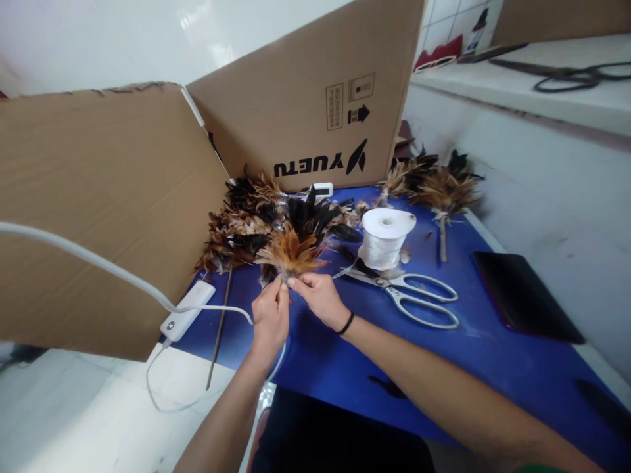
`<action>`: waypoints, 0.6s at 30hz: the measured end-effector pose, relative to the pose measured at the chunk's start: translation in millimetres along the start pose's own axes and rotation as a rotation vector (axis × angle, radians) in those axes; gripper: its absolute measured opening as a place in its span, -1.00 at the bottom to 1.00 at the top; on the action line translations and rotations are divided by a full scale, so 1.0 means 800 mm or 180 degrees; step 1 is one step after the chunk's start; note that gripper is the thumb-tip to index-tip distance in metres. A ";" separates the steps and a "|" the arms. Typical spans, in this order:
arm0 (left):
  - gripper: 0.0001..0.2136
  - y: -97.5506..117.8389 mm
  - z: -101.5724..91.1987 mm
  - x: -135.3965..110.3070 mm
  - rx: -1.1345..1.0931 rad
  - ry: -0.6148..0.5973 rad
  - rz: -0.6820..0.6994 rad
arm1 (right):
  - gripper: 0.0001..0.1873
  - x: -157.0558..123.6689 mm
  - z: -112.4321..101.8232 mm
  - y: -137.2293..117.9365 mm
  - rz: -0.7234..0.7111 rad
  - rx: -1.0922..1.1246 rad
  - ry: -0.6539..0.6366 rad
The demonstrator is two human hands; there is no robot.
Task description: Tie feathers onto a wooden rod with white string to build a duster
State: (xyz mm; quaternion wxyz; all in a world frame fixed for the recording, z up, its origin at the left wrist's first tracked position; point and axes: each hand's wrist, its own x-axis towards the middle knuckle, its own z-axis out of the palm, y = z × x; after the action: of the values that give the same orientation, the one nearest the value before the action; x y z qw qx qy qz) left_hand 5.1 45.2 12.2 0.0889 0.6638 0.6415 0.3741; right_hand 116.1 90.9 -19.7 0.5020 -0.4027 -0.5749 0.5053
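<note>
Both my hands meet at the base of a small fan of orange-brown feathers over the blue table. My left hand is closed, pinching the bundle's base from the left. My right hand, with a black band on the wrist, pinches the same spot from the right. A pile of dark and brown feathers lies just behind the bundle. A spool of white string stands to the right, and white-handled scissors lie in front of it.
Cardboard walls enclose the table's left and back. A thin stick and a white device with a cable lie at the left. Finished feather bunches rest at the back right. A dark tablet lies at the right.
</note>
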 end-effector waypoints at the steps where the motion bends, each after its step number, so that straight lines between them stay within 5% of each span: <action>1: -0.72 -0.002 0.000 0.001 -0.0010 0.0034 0.0019 | -0.57 0.000 0.001 0.001 -0.0002 -0.0028 0.0007; 7: -0.71 -0.009 0.022 -0.002 0.0259 0.0560 0.0515 | -0.58 -0.002 0.005 0.006 -0.0155 -0.0273 0.0165; 12: -0.68 -0.004 0.032 -0.009 0.0256 0.0721 0.0730 | -0.55 -0.002 0.003 -0.001 0.0138 0.0148 0.0181; 15: -0.70 0.002 0.026 -0.009 -0.0260 0.0612 0.0434 | -0.57 -0.002 0.001 -0.007 0.0243 0.0491 0.0088; 18: -0.71 0.008 0.019 0.000 -0.1346 0.0326 -0.0478 | -0.61 -0.001 0.001 -0.012 0.0162 0.0709 0.0077</action>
State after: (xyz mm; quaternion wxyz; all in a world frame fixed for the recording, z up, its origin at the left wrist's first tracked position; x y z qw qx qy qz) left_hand 19.3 50.0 5.5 0.2209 0.5609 0.6002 0.5257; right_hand 116.0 88.1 -10.6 0.5376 -0.3649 -0.4987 0.5737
